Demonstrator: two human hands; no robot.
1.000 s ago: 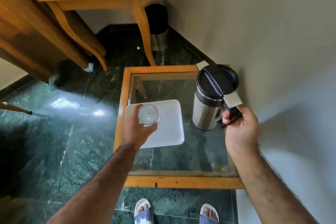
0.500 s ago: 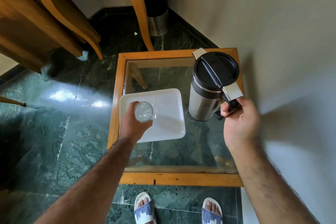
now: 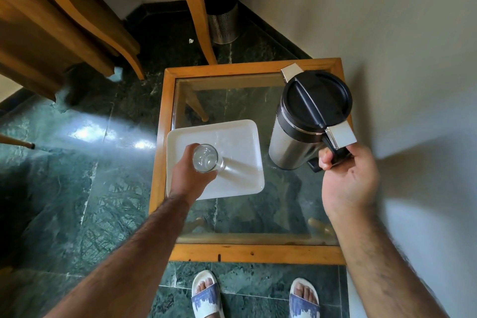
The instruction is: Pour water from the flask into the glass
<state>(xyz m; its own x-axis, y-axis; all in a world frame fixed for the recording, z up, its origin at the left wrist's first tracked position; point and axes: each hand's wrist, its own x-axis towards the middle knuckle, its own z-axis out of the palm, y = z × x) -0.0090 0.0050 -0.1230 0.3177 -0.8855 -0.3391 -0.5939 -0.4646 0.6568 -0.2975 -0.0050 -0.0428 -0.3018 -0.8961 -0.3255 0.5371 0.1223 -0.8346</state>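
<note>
A steel flask (image 3: 291,142) with a black lid stands upright on the right side of the glass-topped table (image 3: 247,253). My right hand (image 3: 348,181) is closed on its black handle at the near side. My left hand (image 3: 189,178) holds a clear glass (image 3: 205,158) upright over the left part of a white tray (image 3: 240,142). I cannot tell whether the glass touches the tray. The glass sits left of the flask, well apart from it. Its lower part is hidden by my fingers.
The small table has a wooden frame and stands against a pale wall on the right. A metal bin (image 3: 223,20) stands in the far corner beside a wooden table leg (image 3: 198,18). Green marble floor lies to the left. My sandalled feet (image 3: 206,294) are at the near edge.
My left hand and the glass have lowered toward the tray. The view has tilted downward. My right hand stays on the flask handle and the flask remains upright.
</note>
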